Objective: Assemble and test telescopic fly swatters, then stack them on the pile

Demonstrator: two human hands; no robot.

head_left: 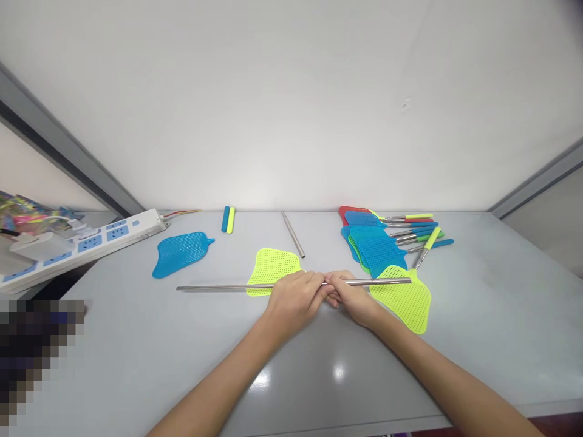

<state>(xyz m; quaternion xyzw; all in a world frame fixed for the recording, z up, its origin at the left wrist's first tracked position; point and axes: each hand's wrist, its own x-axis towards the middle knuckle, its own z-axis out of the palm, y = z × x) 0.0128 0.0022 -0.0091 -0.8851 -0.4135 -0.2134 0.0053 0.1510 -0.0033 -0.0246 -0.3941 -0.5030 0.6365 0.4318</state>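
A long telescopic metal rod lies level across the front of me, extended to both sides. My left hand is closed around its middle, and my right hand grips it close beside, the fingers of both nearly touching. Behind the left hand a yellow-green perforated fly swatter head rests flat on the table, partly covered by rod and hand. Under the rod's right end lies a yellow-green fly swatter with a metal shaft and matching grip. Farther back is a short metal rod.
Several assembled fly swatters in blue, red and green are piled at the right. At left lie a blue swatter head, a blue grip and a yellow grip. A white power strip runs along the left edge before the wall.
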